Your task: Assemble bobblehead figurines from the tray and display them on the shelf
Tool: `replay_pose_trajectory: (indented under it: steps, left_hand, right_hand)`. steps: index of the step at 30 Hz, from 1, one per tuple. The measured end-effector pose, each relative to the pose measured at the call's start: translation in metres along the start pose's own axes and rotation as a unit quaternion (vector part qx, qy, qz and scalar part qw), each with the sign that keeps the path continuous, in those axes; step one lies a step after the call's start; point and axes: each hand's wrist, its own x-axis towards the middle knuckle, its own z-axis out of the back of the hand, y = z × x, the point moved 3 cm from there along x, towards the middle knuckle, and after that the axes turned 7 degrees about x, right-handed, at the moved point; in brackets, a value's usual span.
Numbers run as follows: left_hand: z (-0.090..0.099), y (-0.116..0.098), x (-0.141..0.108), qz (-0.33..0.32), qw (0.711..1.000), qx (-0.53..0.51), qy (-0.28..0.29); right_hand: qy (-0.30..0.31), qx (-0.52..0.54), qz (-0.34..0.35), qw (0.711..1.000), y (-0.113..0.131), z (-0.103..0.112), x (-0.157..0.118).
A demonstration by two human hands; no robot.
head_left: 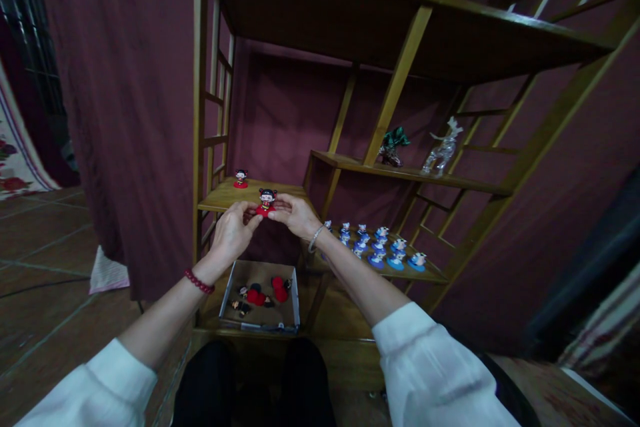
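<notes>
Between my two hands is a small doll figurine (pixel 267 199) with black hair buns and a red base. My left hand (pixel 235 230) pinches the base from the left, and my right hand (pixel 295 215) grips it from the right. The figurine is upright, in front of the left shelf board (pixel 220 197). A similar figurine (pixel 241 179) with a red base stands on that board, toward its back left. Below my hands, an open box (pixel 235 313) holds several more figurines with red bases, lying on their sides.
Several blue and purple figurines (pixel 379 253) stand in rows on the lower right shelf. Above them, a clear deer ornament (pixel 443 150) and a green tree-like ornament (pixel 393 145) sit on a middle shelf. A wooden upright (pixel 400 80) divides the unit. A curtain (pixel 125 113) hangs at left.
</notes>
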Motion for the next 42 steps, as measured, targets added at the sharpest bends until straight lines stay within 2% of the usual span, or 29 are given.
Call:
replay_pose_trajectory:
  steps: [8, 15, 23, 36, 42]
  left_hand:
    - [-0.001, -0.004, 0.009, -0.083, 0.990, 0.113, -0.027]
    - [-0.010, -0.004, 0.015, -0.136, 0.972, 0.191, -0.020]
    - [-0.021, -0.008, 0.023, -0.145, 0.958, 0.237, 0.068]
    - [-0.034, -0.001, 0.050, -0.110, 0.941, 0.267, 0.177]
    - [-0.039, 0.006, 0.061, -0.094, 0.937, 0.266, 0.205]
  right_hand:
    - [-0.016, -0.008, -0.004, 1.000, -0.006, 0.009, 0.021]
    - [-0.046, -0.028, -0.023, 0.998, -0.016, 0.014, 0.043]
    - [-0.073, -0.069, -0.026, 0.995, -0.025, 0.020, 0.070]
    - [-0.103, -0.104, -0.055, 0.988, -0.036, 0.020, 0.102]
    - [-0.120, -0.134, -0.061, 0.982, -0.040, 0.024, 0.111]
